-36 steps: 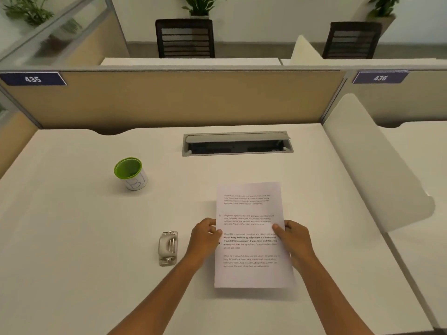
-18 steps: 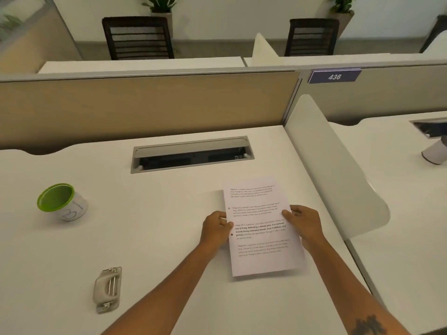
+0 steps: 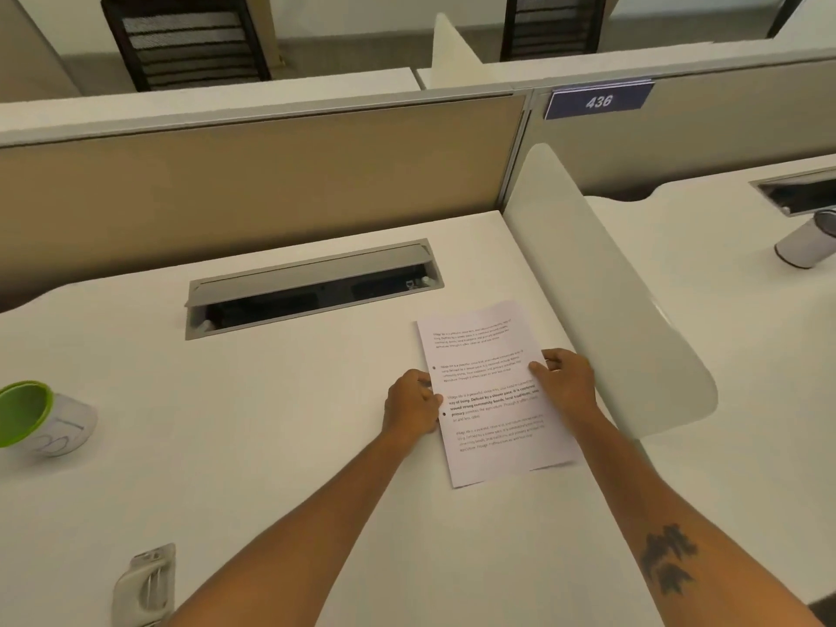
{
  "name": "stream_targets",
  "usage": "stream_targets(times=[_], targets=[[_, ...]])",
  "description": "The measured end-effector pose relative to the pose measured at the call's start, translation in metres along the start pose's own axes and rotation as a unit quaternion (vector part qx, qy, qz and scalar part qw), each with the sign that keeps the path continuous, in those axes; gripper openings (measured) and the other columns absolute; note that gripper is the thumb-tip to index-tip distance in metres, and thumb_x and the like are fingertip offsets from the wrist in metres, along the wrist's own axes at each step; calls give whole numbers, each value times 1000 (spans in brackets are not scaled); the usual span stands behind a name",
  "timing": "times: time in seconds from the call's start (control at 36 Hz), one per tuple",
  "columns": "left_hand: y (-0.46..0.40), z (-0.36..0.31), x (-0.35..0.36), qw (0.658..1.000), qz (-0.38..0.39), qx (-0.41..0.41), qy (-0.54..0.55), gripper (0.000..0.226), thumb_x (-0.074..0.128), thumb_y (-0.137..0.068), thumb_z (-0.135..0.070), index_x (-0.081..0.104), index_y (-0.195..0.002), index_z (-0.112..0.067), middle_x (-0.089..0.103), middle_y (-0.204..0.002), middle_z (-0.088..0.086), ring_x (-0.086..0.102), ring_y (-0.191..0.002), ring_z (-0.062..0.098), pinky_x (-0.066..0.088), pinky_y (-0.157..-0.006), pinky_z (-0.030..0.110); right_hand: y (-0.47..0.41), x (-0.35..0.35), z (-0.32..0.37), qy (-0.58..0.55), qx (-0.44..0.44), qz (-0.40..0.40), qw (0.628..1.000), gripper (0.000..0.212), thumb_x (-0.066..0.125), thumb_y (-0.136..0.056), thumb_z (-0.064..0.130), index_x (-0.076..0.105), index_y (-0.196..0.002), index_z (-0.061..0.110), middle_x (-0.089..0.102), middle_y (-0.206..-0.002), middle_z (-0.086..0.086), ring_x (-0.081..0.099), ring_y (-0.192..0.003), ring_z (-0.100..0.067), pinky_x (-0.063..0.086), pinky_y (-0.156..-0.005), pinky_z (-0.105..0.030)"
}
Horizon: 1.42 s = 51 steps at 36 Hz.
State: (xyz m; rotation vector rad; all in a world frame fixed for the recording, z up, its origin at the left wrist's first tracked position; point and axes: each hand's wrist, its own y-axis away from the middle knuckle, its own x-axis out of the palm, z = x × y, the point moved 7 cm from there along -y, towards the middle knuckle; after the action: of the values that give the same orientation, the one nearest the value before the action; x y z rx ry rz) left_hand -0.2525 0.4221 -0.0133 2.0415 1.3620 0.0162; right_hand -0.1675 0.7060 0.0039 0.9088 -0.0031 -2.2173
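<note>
Fingers [image 3: 424,383] of my left hand [image 3: 411,407] curl and pinch the left edge of the printed sheet [image 3: 491,427]. My right hand [image 3: 567,384] pinches its right edge, thumb on top. The printed sheet sits between both hands, over the white desk [image 3: 271,445]; I cannot tell if it lies flat or is slightly lifted. Just right of my right fingers is the white divider [image 3: 610,287]. Beyond my left fingers is the open cable tray [image 3: 312,287]. Far left is the green-rimmed cup [image 3: 43,420]. Down-left, near my left forearm, is the grey metal tool [image 3: 144,586].
</note>
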Motion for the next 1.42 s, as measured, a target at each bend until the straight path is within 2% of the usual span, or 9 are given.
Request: stream_targets(times=[0.14, 0.25, 0.44, 0.58, 0.72, 0.83, 1.0, 1.19, 1.42], targets=[[-2, 2, 2, 1000, 0, 21, -13, 36, 72, -96, -9, 58, -129, -16, 79, -91, 7, 80, -86, 34, 68, -76, 52, 0, 1, -4, 25, 5, -12, 1000, 29, 75, -93, 21, 75, -119, 10, 75, -111, -4, 70, -103, -25, 59, -89, -41], [-1, 4, 0, 999, 7, 30, -18, 45, 73, -97, -12, 53, -137, -18, 79, -89, 8, 81, -83, 32, 69, -72, 51, 2, -1, -4, 34, 5, -29, 999, 29, 75, -93, 25, 75, -119, 13, 75, -108, -2, 70, -99, -23, 56, -83, -35], [3, 7, -15, 997, 8, 38, -63, 46, 70, -98, -17, 51, -140, -16, 77, -95, 12, 77, -93, 36, 65, -90, 53, 6, -6, 0, 66, -22, -57, 996, 32, 79, -92, 20, 74, -119, 4, 73, -109, -10, 66, -108, -33, 55, -91, -39], [12, 15, -36, 991, -5, 62, -121, 47, 70, -98, -25, 53, -142, -18, 73, -87, -8, 68, -101, 17, 56, -93, 32, 18, -6, 1, 89, -36, -48, 994, 42, 81, -92, 17, 71, -128, 0, 70, -125, -17, 60, -126, -40, 53, -105, -49], [30, 29, -55, 981, 7, 106, -165, 56, 73, -96, -32, 50, -146, -22, 63, -128, 1, 64, -103, 17, 54, -96, 30, 44, 1, 4, 94, -47, -32, 994, 52, 80, -94, 25, 64, -140, 7, 62, -145, -14, 49, -140, -35, 46, -113, -51], [50, 42, -70, 962, 15, 163, -218, 69, 73, -96, -38, 43, -156, -21, 46, -155, -2, 51, -141, 19, 45, -117, 37, 70, 12, 9, 129, -80, -25, 988, 58, 79, -93, 33, 58, -143, 13, 56, -150, -10, 42, -146, -32, 43, -115, -55], [76, 67, -95, 936, 9, 181, -302, 90, 68, -93, -57, 27, -166, -24, 20, -175, 0, 20, -163, 23, 26, -129, 41, 112, 39, 21, 164, -131, -10, 978, 71, 81, -90, 44, 56, -148, 11, 47, -161, -12, 35, -155, -32, 35, -123, -57], [100, 100, -127, 900, -4, 188, -392, 111, 59, -90, -73, 1, -171, -24, -14, -179, 3, -18, -166, 25, -7, -135, 54, 166, 80, 40, 207, -210, 28, 955, 79, 77, -93, 45, 47, -157, 9, 33, -172, -13, 23, -162, -35, 21, -129, -61], [129, 128, -188, 900, -37, 185, -394, 111, 59, -91, -72, -1, -171, -22, -13, -179, 4, -16, -167, 25, -9, -134, 53, 225, 127, 56, 222, -265, 79, 935, 80, 70, -96, 51, 42, -160, 11, 28, -174, -10, 18, -164, -32, 19, -130, -59]])
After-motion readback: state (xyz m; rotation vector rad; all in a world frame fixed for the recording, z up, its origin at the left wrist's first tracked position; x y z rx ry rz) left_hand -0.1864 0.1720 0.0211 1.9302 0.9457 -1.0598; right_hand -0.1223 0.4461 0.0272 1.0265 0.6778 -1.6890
